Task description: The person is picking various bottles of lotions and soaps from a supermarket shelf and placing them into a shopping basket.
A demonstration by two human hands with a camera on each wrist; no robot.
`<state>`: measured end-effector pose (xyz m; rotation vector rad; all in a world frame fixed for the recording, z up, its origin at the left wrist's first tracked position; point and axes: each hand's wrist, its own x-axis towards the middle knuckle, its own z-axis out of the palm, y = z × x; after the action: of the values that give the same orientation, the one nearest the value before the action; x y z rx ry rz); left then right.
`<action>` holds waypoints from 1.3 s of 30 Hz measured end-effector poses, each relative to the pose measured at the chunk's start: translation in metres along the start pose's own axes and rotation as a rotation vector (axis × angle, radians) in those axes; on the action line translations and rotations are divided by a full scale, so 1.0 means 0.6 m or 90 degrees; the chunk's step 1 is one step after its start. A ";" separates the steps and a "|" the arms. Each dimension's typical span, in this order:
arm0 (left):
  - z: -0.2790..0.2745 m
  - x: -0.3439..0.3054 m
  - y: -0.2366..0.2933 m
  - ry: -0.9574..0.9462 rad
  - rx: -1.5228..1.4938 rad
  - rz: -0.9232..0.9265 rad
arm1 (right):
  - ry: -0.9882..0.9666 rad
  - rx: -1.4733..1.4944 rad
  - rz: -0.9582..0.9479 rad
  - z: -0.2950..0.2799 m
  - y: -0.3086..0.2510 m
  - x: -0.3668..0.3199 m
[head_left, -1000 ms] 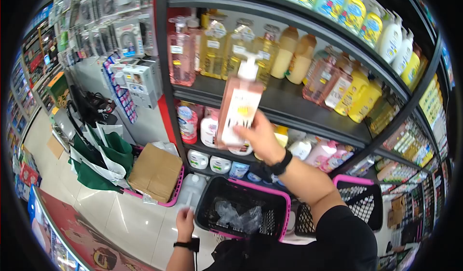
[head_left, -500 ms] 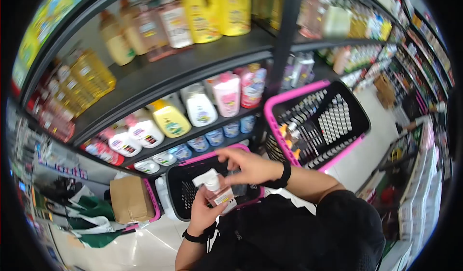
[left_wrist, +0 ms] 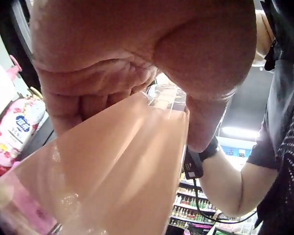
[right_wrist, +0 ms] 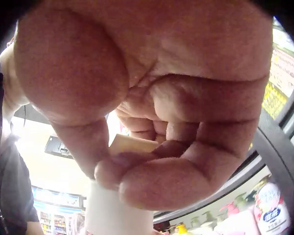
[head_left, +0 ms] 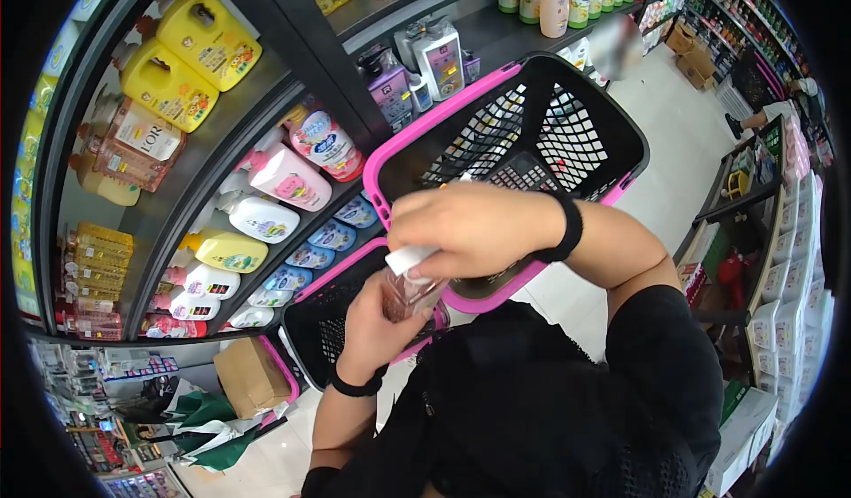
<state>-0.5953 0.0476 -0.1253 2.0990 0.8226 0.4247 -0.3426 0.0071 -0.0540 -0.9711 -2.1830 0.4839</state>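
A clear pump bottle (head_left: 409,298) of pinkish liquid is held before the body, over the edges of two baskets. My left hand (head_left: 368,334) grips its body, thumb on one side and fingers on the other; the left wrist view shows the tinted bottle wall (left_wrist: 122,176) close up. Over the bottle's top, my right hand (head_left: 474,227) has curled fingers and a thumb at the white pump head (head_left: 410,259). In the right wrist view the thumb and forefinger meet right at the white pump collar (right_wrist: 117,208). The right hand hides part of the pump.
A black basket with pink rim (head_left: 443,117) stands at the right, and another basket (head_left: 306,321) sits lower left. Shelves hold yellow jugs (head_left: 208,41), a pink bottle (head_left: 288,179) and several other bottles. A cardboard box (head_left: 253,378) is at the left; stacked goods (head_left: 780,294) line the right.
The view has swung right along the shelf. The right hand carried the bottle down from shelf height, the left hand took its body, and the right hand closed in on the pump.
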 end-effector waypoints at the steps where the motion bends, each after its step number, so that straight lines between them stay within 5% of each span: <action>1: 0.006 0.011 0.011 -0.004 -0.005 0.008 | 0.007 -0.016 -0.013 -0.021 0.003 -0.008; 4: 0.039 0.034 -0.017 0.075 -0.113 0.132 | 0.019 -0.054 0.010 -0.077 0.016 -0.030; 8: 0.063 0.003 -0.094 0.174 -0.311 0.008 | -0.073 -0.112 0.087 -0.114 0.060 -0.053; 11: 0.100 -0.065 -0.241 0.223 -0.407 -0.214 | -0.177 -0.186 0.148 -0.087 0.139 -0.080; 13: 0.133 -0.143 -0.331 0.176 -0.140 -0.349 | -0.249 -0.241 0.198 -0.056 0.201 -0.107; 18: 0.300 -0.450 -0.537 -0.021 0.101 -0.646 | -0.456 -0.273 0.341 0.060 0.380 -0.202; 19: 0.399 -0.574 -0.664 -0.188 0.202 -0.751 | -0.466 -0.282 0.352 0.087 0.410 -0.228; 24: 0.440 -0.770 -0.553 -0.143 0.039 -0.849 | -0.533 -0.314 0.381 0.190 0.500 -0.279; 29: 0.479 -0.807 -0.523 -0.029 -0.047 -0.848 | -0.519 -0.290 0.392 0.248 0.530 -0.300; 39: 0.306 -0.545 -0.402 0.165 -0.188 -0.872 | -0.502 -0.319 0.434 0.283 0.531 -0.287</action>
<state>-0.8309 -0.1736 -0.4324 0.8495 1.9362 0.0306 -0.2224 0.0747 -0.4292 -2.1122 -2.6788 0.7334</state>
